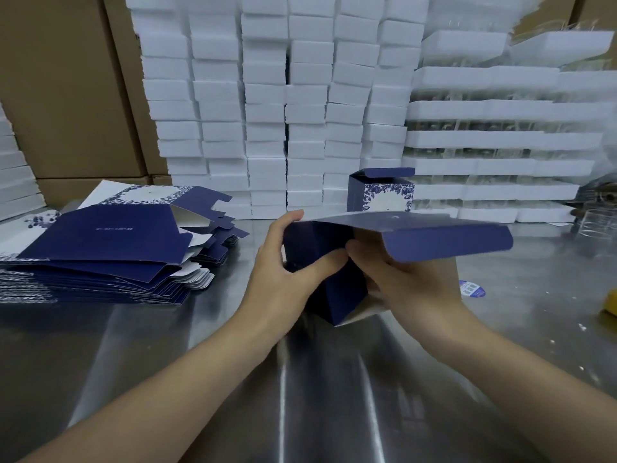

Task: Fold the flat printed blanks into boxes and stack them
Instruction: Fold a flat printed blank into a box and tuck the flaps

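Head view, single frame.

- Half-folded box (344,299): dark blue card, held in the air just above the table (300,379), centre of view, between both hands. Its lower corner points down toward the table; white inner card shows at the bottom right edge. A wide flap (450,240) sticks out to the right, roughly level, blurred at its far end.
- Left hand (280,262): gripping the box's left side. The fingers wrap over the top left corner and the thumb (320,265) lies across the front face.
- Right hand (410,285): gripping the box from the right, beneath the flap. The fingers (364,252) are curled against the card near the fold; exactly which panel they press I cannot tell.
- Flat blanks (100,248): loose, fanned pile on the table to the left, well apart from the hands. Blue sides are mostly up, with some white-and-blue floral print showing.
- Finished box (380,193): stands upright on the table behind the hands, floral panel facing the camera, top flap raised. It stands alone.
- White foam blocks (267,95): stacked in tall columns along the back of the table.
- Brown cartons (66,78): behind, at left.
- Small blue-and-white sticker (471,289): lies on the table right of the right hand.
- Yellow object (609,305): at the right edge, cut off and not identifiable.
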`<state>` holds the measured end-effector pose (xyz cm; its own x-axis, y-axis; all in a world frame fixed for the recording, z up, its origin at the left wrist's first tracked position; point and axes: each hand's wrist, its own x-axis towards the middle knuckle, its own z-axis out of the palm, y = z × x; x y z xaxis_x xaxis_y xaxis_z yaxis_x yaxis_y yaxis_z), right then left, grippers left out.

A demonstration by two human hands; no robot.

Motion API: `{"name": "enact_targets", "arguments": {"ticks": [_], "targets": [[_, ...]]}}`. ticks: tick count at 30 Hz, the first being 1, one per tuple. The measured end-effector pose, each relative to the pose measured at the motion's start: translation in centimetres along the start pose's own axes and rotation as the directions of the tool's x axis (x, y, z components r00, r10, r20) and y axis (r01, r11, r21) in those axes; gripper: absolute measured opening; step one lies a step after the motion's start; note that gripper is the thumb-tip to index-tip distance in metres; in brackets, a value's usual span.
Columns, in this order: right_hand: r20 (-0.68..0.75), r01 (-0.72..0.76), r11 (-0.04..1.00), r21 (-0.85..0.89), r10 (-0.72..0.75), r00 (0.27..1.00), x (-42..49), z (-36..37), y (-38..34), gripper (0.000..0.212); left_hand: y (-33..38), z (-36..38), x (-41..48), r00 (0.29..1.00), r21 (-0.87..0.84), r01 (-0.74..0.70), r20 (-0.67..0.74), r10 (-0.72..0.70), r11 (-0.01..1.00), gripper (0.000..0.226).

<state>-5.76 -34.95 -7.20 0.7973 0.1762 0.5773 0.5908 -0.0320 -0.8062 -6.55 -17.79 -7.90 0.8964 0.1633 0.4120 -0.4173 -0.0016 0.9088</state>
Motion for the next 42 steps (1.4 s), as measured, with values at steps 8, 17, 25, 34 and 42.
{"name": "enact_targets", "arguments": {"ticks": [8,17,25,34,42], "targets": [[0.116,0.407,0.778,-0.479,-0.403,0.908,-0.4,-0.1,-1.2,0.006,0.3,-0.8,0.5,0.932,-0.3,0.184,-0.249,-0.263,0.936,0.043],[0.256,-0.216,0.953,-0.214,0.268,0.929,-1.5,1.7,-0.6,0.062,1.2,0.4,-0.3,0.929,-0.545,0.252,-0.094,-0.357,0.799,0.065],[0.211,-0.449,0.89,0.086,0.424,0.881,-1.3,2.9,-1.5,0.073,1.0,1.7,-1.5,0.948,-0.383,0.306,0.04,-0.316,0.871,0.035],[0.037,-0.53,0.771,0.354,0.554,0.831,-1.0,2.7,0.3,0.028,0.2,3.1,-1.8,0.914,-0.283,0.393,0.021,-0.404,0.875,0.042],[0.144,-0.576,0.748,0.328,0.564,0.813,-1.4,2.9,0.4,0.033,-0.3,2.7,-1.4,0.875,-0.345,0.474,0.079,-0.478,0.81,0.065]]}}
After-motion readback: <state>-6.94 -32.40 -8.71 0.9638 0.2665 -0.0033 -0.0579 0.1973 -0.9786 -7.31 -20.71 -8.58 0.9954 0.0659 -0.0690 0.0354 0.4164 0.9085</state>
